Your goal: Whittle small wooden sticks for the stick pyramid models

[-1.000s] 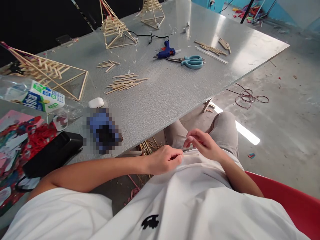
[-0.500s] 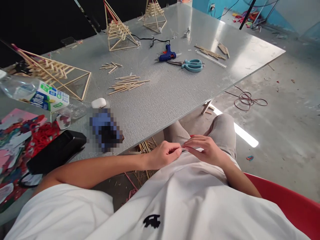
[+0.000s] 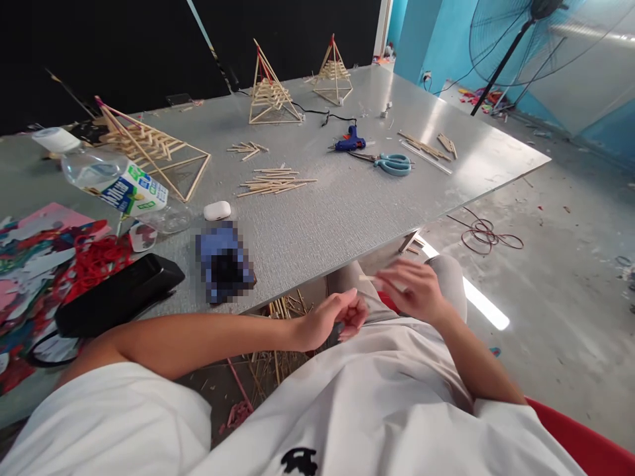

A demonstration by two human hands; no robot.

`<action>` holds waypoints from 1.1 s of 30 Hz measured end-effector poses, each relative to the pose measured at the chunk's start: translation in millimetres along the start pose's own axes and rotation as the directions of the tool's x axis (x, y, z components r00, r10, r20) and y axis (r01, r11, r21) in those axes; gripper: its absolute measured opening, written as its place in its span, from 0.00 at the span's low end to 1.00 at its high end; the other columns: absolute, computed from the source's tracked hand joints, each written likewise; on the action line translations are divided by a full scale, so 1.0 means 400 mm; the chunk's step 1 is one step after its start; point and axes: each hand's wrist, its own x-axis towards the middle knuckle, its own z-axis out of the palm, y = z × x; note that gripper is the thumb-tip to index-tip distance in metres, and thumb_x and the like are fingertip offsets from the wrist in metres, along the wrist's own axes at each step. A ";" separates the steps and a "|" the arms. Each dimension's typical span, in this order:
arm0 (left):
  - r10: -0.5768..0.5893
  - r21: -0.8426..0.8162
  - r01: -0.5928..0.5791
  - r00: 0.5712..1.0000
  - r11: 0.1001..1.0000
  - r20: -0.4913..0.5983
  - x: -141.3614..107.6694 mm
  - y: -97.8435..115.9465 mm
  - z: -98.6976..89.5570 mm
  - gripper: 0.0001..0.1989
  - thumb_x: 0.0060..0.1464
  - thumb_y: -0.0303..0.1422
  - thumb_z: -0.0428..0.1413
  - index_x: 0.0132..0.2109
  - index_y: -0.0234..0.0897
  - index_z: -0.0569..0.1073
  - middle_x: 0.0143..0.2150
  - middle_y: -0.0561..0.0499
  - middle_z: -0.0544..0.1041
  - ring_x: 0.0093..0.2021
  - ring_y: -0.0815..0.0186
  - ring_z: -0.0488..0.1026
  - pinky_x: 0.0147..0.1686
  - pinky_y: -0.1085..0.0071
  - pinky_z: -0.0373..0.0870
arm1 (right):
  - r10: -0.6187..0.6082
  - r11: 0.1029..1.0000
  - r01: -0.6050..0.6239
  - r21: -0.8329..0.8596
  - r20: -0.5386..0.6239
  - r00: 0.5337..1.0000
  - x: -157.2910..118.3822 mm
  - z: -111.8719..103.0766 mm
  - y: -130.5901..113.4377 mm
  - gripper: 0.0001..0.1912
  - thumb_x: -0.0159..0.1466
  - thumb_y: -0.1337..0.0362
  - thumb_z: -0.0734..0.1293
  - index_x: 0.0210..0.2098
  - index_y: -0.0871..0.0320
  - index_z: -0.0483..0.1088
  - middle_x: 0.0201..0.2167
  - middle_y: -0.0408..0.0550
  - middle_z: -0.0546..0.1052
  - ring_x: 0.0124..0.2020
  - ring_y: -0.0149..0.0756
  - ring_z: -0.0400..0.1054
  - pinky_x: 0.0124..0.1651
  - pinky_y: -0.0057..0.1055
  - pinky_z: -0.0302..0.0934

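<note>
Over my lap, just off the table's front edge, my left hand is loosely curled, with nothing visible in it. To its right, my right hand is smeared by motion and pinches a short pale stick that points left. The two hands are apart. On the table lie a pile of thin wooden sticks and a smaller group of short sticks. A blue glue gun rests beside scissors with light blue handles.
Three stick pyramids stand along the back. At the left are a plastic bottle, a black case, a white earbud case, a blurred blue object and coloured scraps. More sticks lie at the right.
My hands have separated; earlier their fingertips met. The pale stick now shows in my right hand. The view has tilted up, so the pyramids and a fan show more fully.
</note>
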 end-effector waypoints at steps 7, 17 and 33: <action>-0.026 0.346 -0.015 0.993 0.938 0.112 -0.012 -0.007 -0.001 0.21 0.69 0.47 0.52 0.35 0.35 0.73 0.23 0.56 0.66 0.23 0.72 0.58 0.26 0.74 0.54 | -0.038 0.997 0.061 -0.055 0.355 0.934 0.395 0.167 0.266 0.09 0.75 0.62 0.66 0.44 0.58 0.79 0.44 0.52 0.84 0.47 0.41 0.73 0.55 0.37 0.65; 0.023 0.538 -0.085 0.992 0.839 0.120 -0.006 -0.016 0.008 0.06 0.62 0.30 0.58 0.35 0.38 0.76 0.20 0.61 0.63 0.21 0.74 0.60 0.23 0.77 0.57 | -0.096 0.974 0.190 -0.120 0.540 0.836 0.604 0.344 0.434 0.13 0.76 0.63 0.64 0.51 0.59 0.79 0.53 0.56 0.82 0.55 0.47 0.69 0.59 0.42 0.61; 0.047 0.895 -0.444 0.894 -0.034 0.445 -0.003 -0.090 -0.007 0.10 0.55 0.36 0.70 0.37 0.36 0.79 0.27 0.52 0.80 0.27 0.62 0.76 0.25 0.61 0.63 | -0.195 0.979 0.202 0.036 0.477 0.857 0.560 0.303 0.460 0.11 0.73 0.60 0.67 0.45 0.55 0.83 0.50 0.53 0.84 0.51 0.47 0.72 0.56 0.43 0.66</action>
